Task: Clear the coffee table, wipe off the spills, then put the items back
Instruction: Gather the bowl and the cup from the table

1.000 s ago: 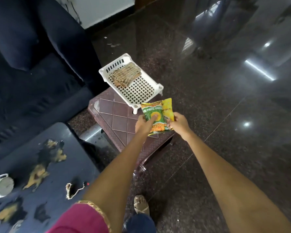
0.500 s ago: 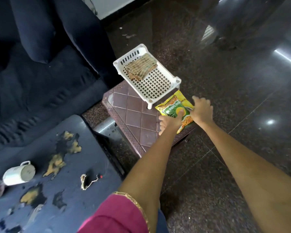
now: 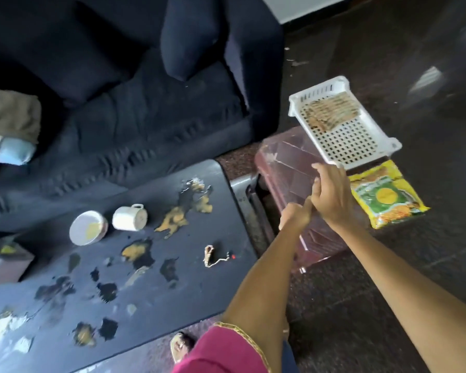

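The clearing step is judged to be in hand, with part of it done. A dark coffee table occupies the near left, its top marked by yellowish and dark spills. A white mug is seen lying on its side just beside a white bowl toward the far left of the table; a small twisted scrap lies near the right edge, and a boxlike object sits at the left edge, only partly in view. To the right of the table stands a maroon stool, on which a white perforated tray holding a folded cloth is carried; a yellow-and-green snack packet lies at the stool's near right, just beside the tray, gripped by neither hand. The left hand and right hand are held above the stool, touching one another; the left fingers are loosely curled and the right fingers are relaxed and slightly apart, and nothing is held in either. Blur prevents finer detail of the contact from being told. The next move is judged to call for a reach leftward across the table to the mug and bowl, which must be lifted level, since residue appears in the bowl, and carried to the stool or tray. Wiping of the spills with the cloth cannot sensibly be begun until the remaining items are removed. A dark sofa stands beyond the table.
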Tool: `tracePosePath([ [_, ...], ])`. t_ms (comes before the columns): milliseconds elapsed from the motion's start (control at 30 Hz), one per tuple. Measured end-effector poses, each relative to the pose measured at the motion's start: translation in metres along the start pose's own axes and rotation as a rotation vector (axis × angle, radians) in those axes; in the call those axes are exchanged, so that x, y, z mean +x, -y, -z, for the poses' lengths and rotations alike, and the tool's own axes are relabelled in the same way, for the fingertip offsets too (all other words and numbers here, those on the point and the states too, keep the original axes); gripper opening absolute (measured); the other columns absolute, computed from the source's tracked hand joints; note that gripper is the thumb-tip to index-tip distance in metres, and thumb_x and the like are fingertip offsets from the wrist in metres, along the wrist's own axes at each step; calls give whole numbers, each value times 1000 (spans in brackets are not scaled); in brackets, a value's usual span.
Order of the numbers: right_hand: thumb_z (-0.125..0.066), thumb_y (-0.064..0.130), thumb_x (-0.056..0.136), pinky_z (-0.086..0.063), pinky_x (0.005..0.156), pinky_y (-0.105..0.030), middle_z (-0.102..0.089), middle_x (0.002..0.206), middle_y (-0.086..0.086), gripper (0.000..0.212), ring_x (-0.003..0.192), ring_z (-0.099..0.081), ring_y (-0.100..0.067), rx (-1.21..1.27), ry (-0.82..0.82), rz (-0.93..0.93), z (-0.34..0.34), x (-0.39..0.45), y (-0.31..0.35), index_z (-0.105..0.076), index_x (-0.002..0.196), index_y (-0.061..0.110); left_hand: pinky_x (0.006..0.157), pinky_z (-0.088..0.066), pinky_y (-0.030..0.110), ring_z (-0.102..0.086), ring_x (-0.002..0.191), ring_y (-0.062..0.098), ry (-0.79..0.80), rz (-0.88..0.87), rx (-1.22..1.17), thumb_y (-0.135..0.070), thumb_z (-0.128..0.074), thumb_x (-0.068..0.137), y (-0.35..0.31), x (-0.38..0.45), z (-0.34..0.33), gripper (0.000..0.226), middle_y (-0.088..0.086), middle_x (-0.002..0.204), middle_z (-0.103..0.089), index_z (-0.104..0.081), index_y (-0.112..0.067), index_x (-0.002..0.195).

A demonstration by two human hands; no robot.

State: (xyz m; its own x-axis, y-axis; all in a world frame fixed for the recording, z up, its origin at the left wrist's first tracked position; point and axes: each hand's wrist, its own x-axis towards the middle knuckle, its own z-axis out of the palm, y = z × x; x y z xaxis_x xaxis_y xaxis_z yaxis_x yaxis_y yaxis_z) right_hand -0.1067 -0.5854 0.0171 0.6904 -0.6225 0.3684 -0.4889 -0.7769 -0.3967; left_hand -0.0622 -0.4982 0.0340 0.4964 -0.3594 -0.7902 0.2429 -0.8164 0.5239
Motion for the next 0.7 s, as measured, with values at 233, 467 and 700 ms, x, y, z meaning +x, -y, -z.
tracePosePath([
  [233,-37,13,81,-48,68,-46,-62,89,-19,36,80,-57,-41,65,144,93,-59,-32,113,-61,105,2,85,-48,32,-62,105,33,-193,89,4,-30,-46,89,113,-6,120,37,17,110,-67,-67,-2,101],
  [467,-48,12,79,-48,68,-46,-64,91,-18,31,82,-57,-42,148,345,156,-116,-88,237,-61,105,3,69,-43,29,-58,78,28,-326,215,-81,-19,-45,87,245,-29,225,26,8,72,-61,-64,-6,74],
  [700,-66,8,79,-46,75,-49,-63,101,-20,34,95,-57,-44,106,544,212,-152,-104,338,-58,111,2,81,-52,39,-62,101,38,-474,210,-101,-15,-44,89,326,-50,323,32,26,110,-65,-64,10,95],
])
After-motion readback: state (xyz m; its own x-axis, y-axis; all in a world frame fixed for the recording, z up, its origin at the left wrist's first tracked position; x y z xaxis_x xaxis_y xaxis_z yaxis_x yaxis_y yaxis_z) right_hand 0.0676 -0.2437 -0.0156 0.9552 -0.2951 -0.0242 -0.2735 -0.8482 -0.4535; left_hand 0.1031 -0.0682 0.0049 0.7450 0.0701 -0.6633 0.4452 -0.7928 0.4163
